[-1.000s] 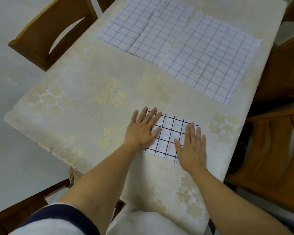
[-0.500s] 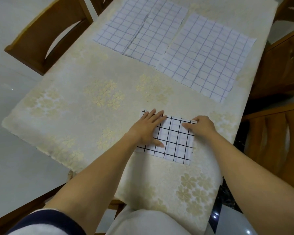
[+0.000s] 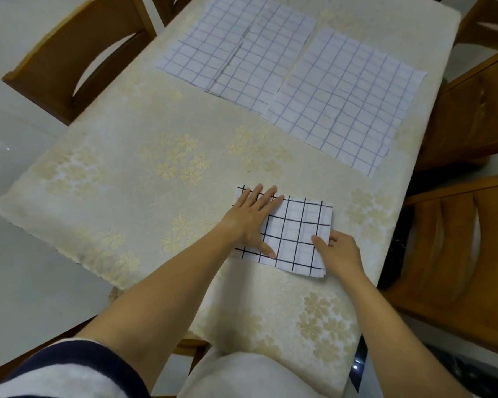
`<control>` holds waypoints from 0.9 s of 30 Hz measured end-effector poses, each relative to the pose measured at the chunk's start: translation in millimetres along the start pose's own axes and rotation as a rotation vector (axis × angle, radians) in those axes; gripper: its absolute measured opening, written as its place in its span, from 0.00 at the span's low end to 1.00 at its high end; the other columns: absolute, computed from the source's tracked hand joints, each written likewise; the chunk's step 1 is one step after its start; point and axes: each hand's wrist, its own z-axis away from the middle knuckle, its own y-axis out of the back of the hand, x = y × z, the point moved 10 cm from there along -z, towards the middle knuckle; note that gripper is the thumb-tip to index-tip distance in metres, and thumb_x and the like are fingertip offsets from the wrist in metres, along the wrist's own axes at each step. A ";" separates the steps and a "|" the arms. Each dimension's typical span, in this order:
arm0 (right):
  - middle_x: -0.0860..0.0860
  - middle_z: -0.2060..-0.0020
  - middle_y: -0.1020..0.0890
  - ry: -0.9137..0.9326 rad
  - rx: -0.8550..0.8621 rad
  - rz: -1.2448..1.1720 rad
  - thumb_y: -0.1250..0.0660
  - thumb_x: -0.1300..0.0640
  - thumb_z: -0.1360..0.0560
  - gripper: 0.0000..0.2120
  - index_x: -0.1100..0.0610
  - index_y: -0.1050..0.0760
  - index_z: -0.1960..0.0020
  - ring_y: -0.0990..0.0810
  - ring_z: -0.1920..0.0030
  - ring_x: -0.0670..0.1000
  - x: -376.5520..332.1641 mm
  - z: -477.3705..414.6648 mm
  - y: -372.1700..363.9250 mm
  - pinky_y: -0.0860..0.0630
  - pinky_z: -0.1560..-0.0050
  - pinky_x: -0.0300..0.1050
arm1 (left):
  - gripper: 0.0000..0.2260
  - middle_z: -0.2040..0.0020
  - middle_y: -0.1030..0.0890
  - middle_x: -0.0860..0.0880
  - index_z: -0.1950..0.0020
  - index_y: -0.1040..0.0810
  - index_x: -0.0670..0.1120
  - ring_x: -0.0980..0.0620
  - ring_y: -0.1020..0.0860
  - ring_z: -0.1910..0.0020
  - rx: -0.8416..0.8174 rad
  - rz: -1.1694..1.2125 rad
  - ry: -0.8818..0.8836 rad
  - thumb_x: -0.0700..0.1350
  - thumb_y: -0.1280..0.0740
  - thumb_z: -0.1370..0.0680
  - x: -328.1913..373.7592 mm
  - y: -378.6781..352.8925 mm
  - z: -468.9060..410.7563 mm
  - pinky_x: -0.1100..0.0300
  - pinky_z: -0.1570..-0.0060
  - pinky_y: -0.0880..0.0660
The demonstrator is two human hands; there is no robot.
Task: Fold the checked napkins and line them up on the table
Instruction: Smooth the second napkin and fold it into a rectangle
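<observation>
While the left hand [image 3: 250, 222] lies flat with straight, spread fingers on the left part of the folded black-checked napkin [image 3: 296, 234], that napkin sits close to the near edge of the table [image 3: 127, 173], toward its right side. The right hand [image 3: 341, 251] has the napkin's right edge, thumb on top and fingers curled, apparently pinching the layers, though the fingertips beneath are hidden. At the table's far end one pale-checked napkin [image 3: 233, 50] lies flat just beside a second pale-checked napkin [image 3: 348, 101].
</observation>
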 end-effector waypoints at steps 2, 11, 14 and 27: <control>0.48 0.59 0.17 0.028 0.031 0.014 0.31 0.53 0.20 0.03 0.53 0.22 0.50 0.19 0.59 0.47 -6.0 3.8 5.2 0.23 0.61 0.43 | 0.64 0.17 0.67 0.48 0.17 0.67 0.51 0.41 0.69 0.20 0.018 0.005 -0.004 0.78 0.31 0.35 0.8 6.9 3.2 0.45 0.23 0.68; 0.45 0.63 0.22 0.101 0.100 0.126 0.33 0.55 0.20 0.03 0.54 0.24 0.52 0.24 0.63 0.45 -18.7 6.2 29.5 0.33 0.67 0.38 | 0.59 0.16 0.63 0.46 0.16 0.62 0.45 0.43 0.66 0.18 0.031 0.005 -0.037 0.73 0.32 0.29 21.9 14.5 1.9 0.49 0.22 0.66; 0.48 0.68 0.27 0.084 0.100 0.118 0.34 0.52 0.19 0.13 0.55 0.30 0.61 0.29 0.67 0.49 -19.6 6.3 27.8 0.36 0.68 0.42 | 0.57 0.16 0.65 0.48 0.16 0.63 0.46 0.44 0.66 0.18 0.020 0.075 -0.003 0.76 0.36 0.28 23.7 9.4 0.0 0.46 0.19 0.63; 0.50 0.72 0.31 0.165 0.227 0.238 0.37 0.53 0.18 0.17 0.55 0.34 0.64 0.33 0.71 0.50 -40.8 20.5 25.1 0.35 0.69 0.46 | 0.45 0.17 0.67 0.49 0.17 0.67 0.49 0.45 0.69 0.19 0.112 0.032 0.042 0.75 0.52 0.22 23.2 0.0 1.6 0.45 0.20 0.64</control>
